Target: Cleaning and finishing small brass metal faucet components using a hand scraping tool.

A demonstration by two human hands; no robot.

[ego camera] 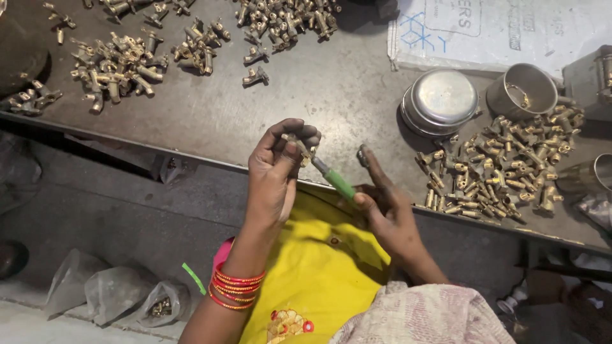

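Note:
My left hand (275, 167) grips a small brass fitting (294, 139) between thumb and fingers, just over the front edge of the grey metal table (331, 95). My right hand (387, 213) holds a green-handled screwdriver (338, 183) whose metal tip reaches up-left into the fitting. The right index finger sticks out straight toward the table. Red bangles (234, 288) circle my left wrist, above a yellow garment (319, 267) on my lap.
A heap of brass fittings (503, 169) lies at the right, more heaps (121, 64) at the back left and back centre (284, 19). A round steel lid (443, 99), a steel cup (524, 90) and a white printed bag (503, 28) sit behind. Plastic bags (115, 290) lie on the floor.

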